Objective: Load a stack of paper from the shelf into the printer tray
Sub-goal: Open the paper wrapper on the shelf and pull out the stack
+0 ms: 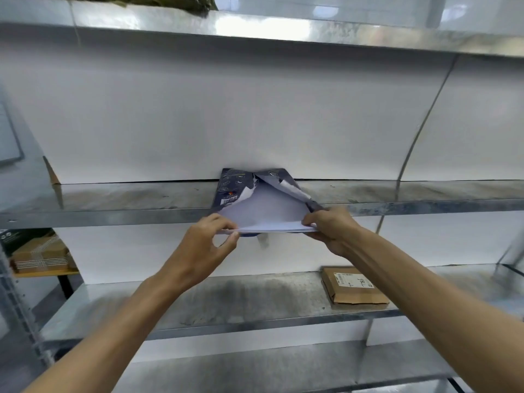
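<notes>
A stack of white paper lies in a torn dark blue wrapper on the middle metal shelf. The stack's near edge sticks out past the shelf's front lip. My left hand pinches the stack's near left corner between thumb and fingers. My right hand grips the near right corner, thumb on top and fingers underneath. No printer shows in the view.
A flat brown cardboard parcel with a white label lies on the lower shelf to the right. Cardboard boxes are stacked at the far left. A third shelf runs overhead. A white wall backs the shelves.
</notes>
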Action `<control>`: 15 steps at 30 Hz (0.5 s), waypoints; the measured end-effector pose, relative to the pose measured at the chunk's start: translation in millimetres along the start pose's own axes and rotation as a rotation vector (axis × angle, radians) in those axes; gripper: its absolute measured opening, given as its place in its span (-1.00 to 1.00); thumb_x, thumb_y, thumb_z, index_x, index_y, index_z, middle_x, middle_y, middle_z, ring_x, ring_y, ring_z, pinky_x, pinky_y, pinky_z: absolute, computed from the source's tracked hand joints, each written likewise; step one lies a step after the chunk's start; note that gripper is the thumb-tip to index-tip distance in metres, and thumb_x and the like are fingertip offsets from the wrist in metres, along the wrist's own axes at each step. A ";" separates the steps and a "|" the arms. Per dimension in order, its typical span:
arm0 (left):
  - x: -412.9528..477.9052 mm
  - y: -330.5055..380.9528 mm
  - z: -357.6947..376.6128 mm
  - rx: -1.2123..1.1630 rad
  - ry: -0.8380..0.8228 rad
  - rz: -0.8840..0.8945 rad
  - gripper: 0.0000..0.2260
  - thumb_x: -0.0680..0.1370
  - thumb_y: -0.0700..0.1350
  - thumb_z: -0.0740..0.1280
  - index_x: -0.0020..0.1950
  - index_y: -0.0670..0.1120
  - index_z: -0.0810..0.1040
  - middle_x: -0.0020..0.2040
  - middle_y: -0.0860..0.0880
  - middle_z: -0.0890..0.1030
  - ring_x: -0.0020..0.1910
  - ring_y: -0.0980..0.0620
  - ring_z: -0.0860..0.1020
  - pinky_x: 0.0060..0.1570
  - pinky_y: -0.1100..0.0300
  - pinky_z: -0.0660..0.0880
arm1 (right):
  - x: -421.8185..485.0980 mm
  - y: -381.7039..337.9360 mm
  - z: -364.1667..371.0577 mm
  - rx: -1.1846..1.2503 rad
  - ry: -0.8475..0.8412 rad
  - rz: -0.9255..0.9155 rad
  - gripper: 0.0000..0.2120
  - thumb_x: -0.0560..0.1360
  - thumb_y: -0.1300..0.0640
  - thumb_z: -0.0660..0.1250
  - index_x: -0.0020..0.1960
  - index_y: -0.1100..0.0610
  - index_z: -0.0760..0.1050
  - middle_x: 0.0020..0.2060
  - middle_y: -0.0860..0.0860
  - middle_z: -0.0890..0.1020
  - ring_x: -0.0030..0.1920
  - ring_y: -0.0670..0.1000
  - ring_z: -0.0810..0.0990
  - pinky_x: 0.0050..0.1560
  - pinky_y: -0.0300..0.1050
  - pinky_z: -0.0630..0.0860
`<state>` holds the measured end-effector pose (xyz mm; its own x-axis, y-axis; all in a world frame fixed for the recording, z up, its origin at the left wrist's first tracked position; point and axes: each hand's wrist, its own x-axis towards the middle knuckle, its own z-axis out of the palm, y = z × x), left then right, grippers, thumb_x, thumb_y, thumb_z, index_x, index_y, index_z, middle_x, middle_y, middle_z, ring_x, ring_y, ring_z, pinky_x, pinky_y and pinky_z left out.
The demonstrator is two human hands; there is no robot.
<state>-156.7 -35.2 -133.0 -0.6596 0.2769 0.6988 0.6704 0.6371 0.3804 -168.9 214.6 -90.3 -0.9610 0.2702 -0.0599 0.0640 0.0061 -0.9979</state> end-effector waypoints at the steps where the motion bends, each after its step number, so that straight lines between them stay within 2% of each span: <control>1: -3.4 2.2 -1.4 -0.060 0.031 -0.061 -0.88 0.47 -0.06 0.42 -0.10 -0.10 0.67 -0.09 0.06 0.63 -0.07 0.16 0.57 -0.04 0.44 0.41 | -3.0 1.2 -0.5 0.006 -0.014 0.031 -0.67 0.42 0.48 0.36 0.18 0.44 0.47 -0.01 0.18 0.51 -0.22 0.09 0.54 -0.42 -0.21 0.61; 2: -5.9 4.5 -2.1 -0.148 0.056 -0.143 -0.85 0.44 -0.01 0.41 -0.13 -0.08 0.68 -0.07 0.06 0.65 -0.04 0.21 0.58 -0.05 0.51 0.40 | -6.6 2.2 -1.7 -0.011 -0.024 0.049 -0.65 0.42 0.49 0.37 0.19 0.46 0.47 0.07 0.23 0.52 -0.15 0.12 0.56 -0.36 -0.20 0.61; 4: -4.6 12.4 -3.7 -0.360 0.086 -0.362 -0.86 0.44 0.01 0.42 -0.13 -0.03 0.68 0.02 0.05 0.66 0.00 0.21 0.59 -0.05 0.49 0.41 | -11.2 5.6 -5.1 -0.064 -0.028 0.056 -0.71 0.42 0.51 0.36 0.14 0.49 0.50 0.22 0.31 0.53 0.08 0.22 0.59 -0.13 -0.12 0.51; 6: 2.3 16.0 -4.3 -0.501 0.098 -0.561 -0.87 0.52 -0.10 0.41 0.03 -0.07 0.67 0.08 -0.01 0.64 -0.03 0.14 0.57 -0.13 0.40 0.42 | -19.8 8.1 -8.8 -0.092 -0.033 0.064 -0.85 0.41 0.54 0.34 -0.02 0.45 0.53 0.29 0.36 0.48 0.30 0.32 0.50 0.10 -0.05 0.50; 8: 9.8 14.2 -3.6 -0.529 0.068 -0.666 -0.72 0.53 -0.20 0.37 0.25 -0.12 0.58 0.14 -0.07 0.60 -0.13 0.12 0.54 -0.17 0.32 0.41 | -26.3 11.7 -13.2 -0.073 -0.057 0.076 -0.81 0.41 0.54 0.33 0.03 0.47 0.51 0.26 0.35 0.47 0.32 0.32 0.46 0.24 0.00 0.49; 10: 12.0 10.5 -2.2 -0.521 0.034 -0.730 -0.56 0.50 -0.25 0.37 0.38 -0.07 0.46 0.30 -0.08 0.49 -0.07 0.08 0.53 -0.05 0.22 0.40 | -34.1 15.0 -16.2 -0.051 -0.089 0.089 -0.73 0.41 0.53 0.32 0.11 0.48 0.50 0.18 0.31 0.50 0.27 0.28 0.50 0.07 -0.07 0.45; 11: 11.2 8.1 -1.0 -0.522 0.031 -0.767 -0.50 0.48 -0.26 0.37 0.40 -0.02 0.41 0.36 -0.07 0.41 -0.02 0.04 0.53 -0.02 0.17 0.40 | -37.9 16.1 -16.4 -0.062 -0.101 0.087 -0.76 0.41 0.51 0.31 0.07 0.42 0.51 0.27 0.34 0.45 0.17 0.27 0.56 -0.02 -0.06 0.42; 12: 8.9 7.2 0.1 -0.527 0.041 -0.806 -0.44 0.46 -0.27 0.38 0.42 0.02 0.37 0.39 -0.06 0.36 0.01 0.00 0.52 -0.01 0.13 0.44 | -42.8 16.9 -16.0 -0.098 -0.116 0.082 -0.78 0.41 0.47 0.31 0.05 0.37 0.50 0.04 0.28 0.49 0.03 0.23 0.56 -0.08 -0.03 0.40; 13: 6.0 7.7 1.6 -0.533 0.055 -0.839 -0.38 0.43 -0.28 0.38 0.45 0.04 0.33 0.39 -0.06 0.34 0.03 -0.03 0.53 0.00 0.09 0.49 | -47.1 17.9 -15.0 -0.133 -0.134 0.074 -0.77 0.43 0.43 0.30 0.08 0.34 0.48 -0.06 0.11 0.35 -0.07 0.18 0.50 -0.14 -0.03 0.39; 14: 2.5 9.4 3.7 -0.538 0.061 -0.860 -0.34 0.42 -0.29 0.39 0.46 0.06 0.28 0.39 -0.08 0.33 0.07 -0.07 0.53 0.03 0.04 0.54 | -52.2 18.7 -14.3 -0.156 -0.157 0.064 -0.72 0.46 0.37 0.30 0.16 0.31 0.45 -0.01 0.19 0.46 -0.11 0.12 0.47 -0.20 -0.04 0.40; 15: -0.7 10.0 6.5 -0.548 0.063 -0.870 -0.30 0.41 -0.29 0.38 0.47 0.09 0.24 0.39 -0.09 0.33 0.11 -0.11 0.52 0.08 -0.01 0.55 | -55.8 19.9 -13.7 -0.163 -0.176 0.057 -0.63 0.49 0.33 0.30 0.29 0.26 0.40 0.03 0.15 0.48 -0.10 0.08 0.48 -0.22 -0.08 0.42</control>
<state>-151.8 -24.3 -133.7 -0.9824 -0.1719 0.0736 0.0424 0.1786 0.9830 -110.3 212.8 -106.5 -0.9858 0.1028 -0.1330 0.1479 0.1547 -0.9768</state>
